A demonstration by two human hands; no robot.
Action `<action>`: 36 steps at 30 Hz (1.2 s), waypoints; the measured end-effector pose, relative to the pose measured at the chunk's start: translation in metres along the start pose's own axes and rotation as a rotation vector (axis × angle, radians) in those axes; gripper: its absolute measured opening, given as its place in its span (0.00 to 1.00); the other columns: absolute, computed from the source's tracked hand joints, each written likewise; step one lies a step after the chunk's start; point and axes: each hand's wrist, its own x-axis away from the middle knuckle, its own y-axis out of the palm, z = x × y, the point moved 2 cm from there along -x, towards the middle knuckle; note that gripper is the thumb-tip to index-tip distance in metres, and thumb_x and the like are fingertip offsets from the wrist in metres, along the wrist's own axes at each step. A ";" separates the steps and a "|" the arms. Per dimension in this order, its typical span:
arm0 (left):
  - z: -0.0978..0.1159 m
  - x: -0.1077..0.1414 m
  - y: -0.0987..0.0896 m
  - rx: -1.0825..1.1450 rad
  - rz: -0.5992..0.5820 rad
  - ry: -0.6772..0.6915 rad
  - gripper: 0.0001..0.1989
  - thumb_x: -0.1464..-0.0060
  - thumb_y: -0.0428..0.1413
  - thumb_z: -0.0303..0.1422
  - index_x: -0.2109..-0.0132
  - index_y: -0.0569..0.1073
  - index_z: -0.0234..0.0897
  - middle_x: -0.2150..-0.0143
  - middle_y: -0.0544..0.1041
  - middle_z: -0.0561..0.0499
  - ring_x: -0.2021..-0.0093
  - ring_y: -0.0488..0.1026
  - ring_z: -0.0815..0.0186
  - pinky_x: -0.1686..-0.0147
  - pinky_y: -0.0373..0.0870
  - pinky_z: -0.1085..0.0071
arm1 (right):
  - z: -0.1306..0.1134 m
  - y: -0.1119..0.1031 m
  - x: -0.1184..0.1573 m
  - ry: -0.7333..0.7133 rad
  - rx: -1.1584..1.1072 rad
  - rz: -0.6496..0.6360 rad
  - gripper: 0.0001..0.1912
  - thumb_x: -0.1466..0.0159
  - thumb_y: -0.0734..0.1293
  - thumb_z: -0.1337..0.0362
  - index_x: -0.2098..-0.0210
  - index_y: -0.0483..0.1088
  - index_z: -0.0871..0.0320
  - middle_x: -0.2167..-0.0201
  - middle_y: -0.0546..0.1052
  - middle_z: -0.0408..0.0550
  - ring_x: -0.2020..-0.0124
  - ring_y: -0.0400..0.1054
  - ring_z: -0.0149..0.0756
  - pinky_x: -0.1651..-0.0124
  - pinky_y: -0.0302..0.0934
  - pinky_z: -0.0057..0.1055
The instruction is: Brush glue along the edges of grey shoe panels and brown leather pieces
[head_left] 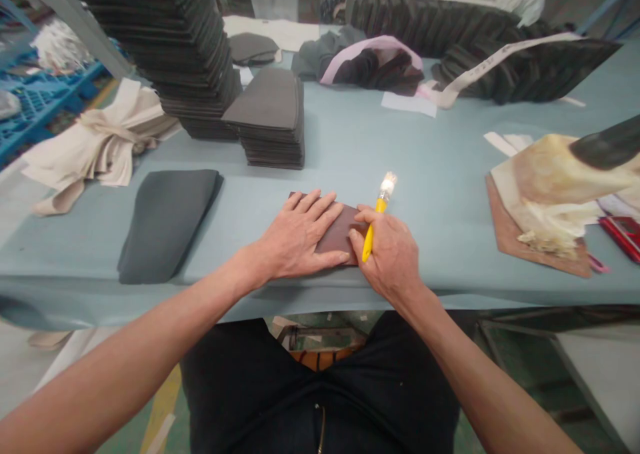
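Note:
My left hand (303,237) lies flat with fingers spread on a dark brown panel (340,235), which rests near the table's front edge. In my right hand (393,251) is a yellow-handled brush (369,241), its whitish bristles pointing up and away from me. The fingertips of that hand touch or hover over the panel's right end; I cannot tell which. Both hands cover much of the panel. To the left lie a few dark grey panels (165,224), loosely overlapping. Beyond my left hand stands a low stack of similar panels (273,117).
A tall stack of dark pieces (165,54) rises at the back left, beside bundled beige strips (107,134). On the right, a glue-crusted container (550,174) sits on a brown board (505,227), with a red object (623,234) alongside. Rows of dark pieces (525,67) line the back.

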 end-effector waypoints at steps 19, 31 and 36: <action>0.008 0.000 -0.001 0.123 0.060 -0.075 0.51 0.43 0.61 0.64 0.25 0.65 0.34 0.22 0.66 0.36 0.24 0.61 0.36 0.23 0.53 0.39 | -0.002 -0.005 0.000 -0.022 0.047 -0.076 0.10 0.25 0.64 0.61 0.48 0.70 0.56 0.40 0.81 0.59 0.46 0.76 0.53 0.40 0.68 0.49; 0.005 0.001 0.008 0.076 0.174 -0.022 0.49 0.41 0.57 0.66 0.28 0.68 0.32 0.26 0.71 0.34 0.29 0.67 0.37 0.27 0.57 0.42 | -0.010 -0.012 -0.015 -0.084 0.043 -0.203 0.13 0.26 0.66 0.62 0.44 0.70 0.58 0.36 0.77 0.66 0.42 0.75 0.60 0.39 0.66 0.58; 0.006 0.002 0.010 0.106 0.189 -0.038 0.53 0.42 0.58 0.67 0.26 0.65 0.29 0.25 0.70 0.33 0.26 0.66 0.37 0.25 0.55 0.43 | -0.006 0.007 -0.021 -0.076 -0.144 -0.205 0.14 0.27 0.64 0.61 0.43 0.69 0.54 0.38 0.79 0.59 0.41 0.77 0.51 0.39 0.71 0.51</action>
